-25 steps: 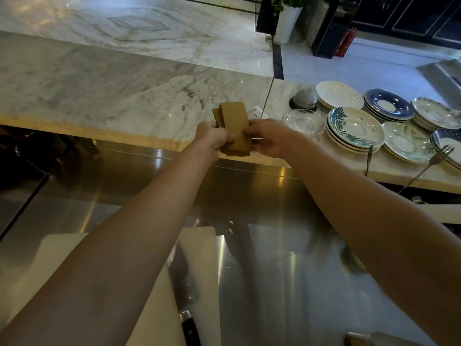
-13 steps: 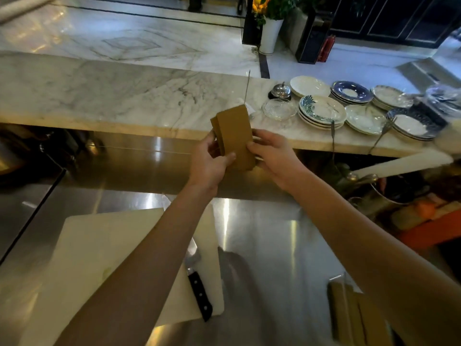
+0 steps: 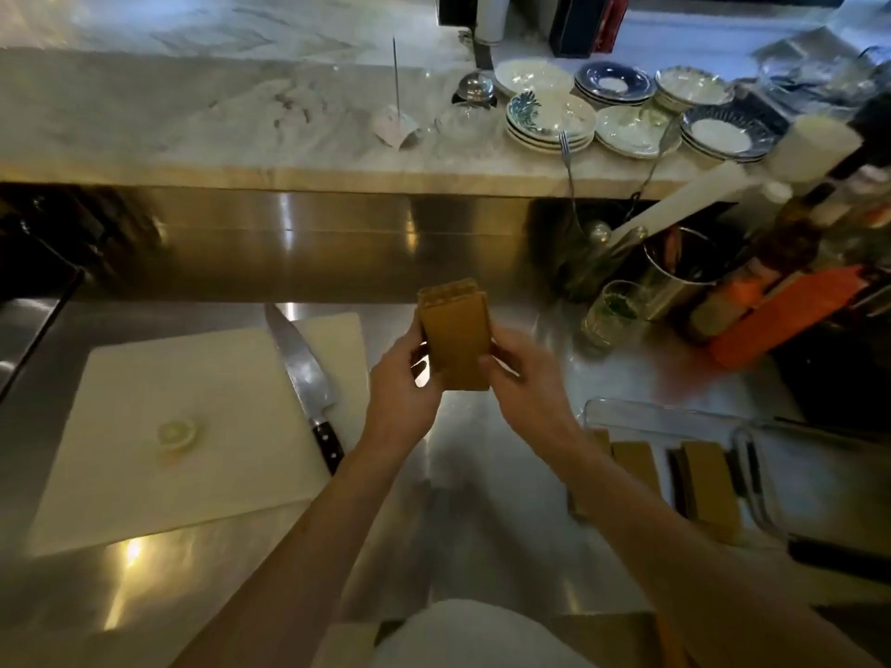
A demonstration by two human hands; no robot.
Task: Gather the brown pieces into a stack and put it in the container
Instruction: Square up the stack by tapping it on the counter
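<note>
A stack of brown pieces (image 3: 455, 337) stands upright between my two hands, above the steel counter. My left hand (image 3: 400, 383) grips its left side and my right hand (image 3: 523, 373) grips its right side. A clear container (image 3: 675, 421) lies on the counter at the right. Inside it are more brown pieces (image 3: 708, 479), set on edge in rows. My right forearm hides the container's near left corner.
A white cutting board (image 3: 144, 417) with a lime slice (image 3: 177, 432) and a large knife (image 3: 303, 373) lies to the left. Glasses, a metal cup and an orange box (image 3: 790, 315) crowd the right. Plates (image 3: 549, 118) and forks sit on the marble ledge behind.
Both hands have brought the brown stack down from over the marble ledge toward me, over the steel counter. The view has tilted down, and the container now shows at the right.
</note>
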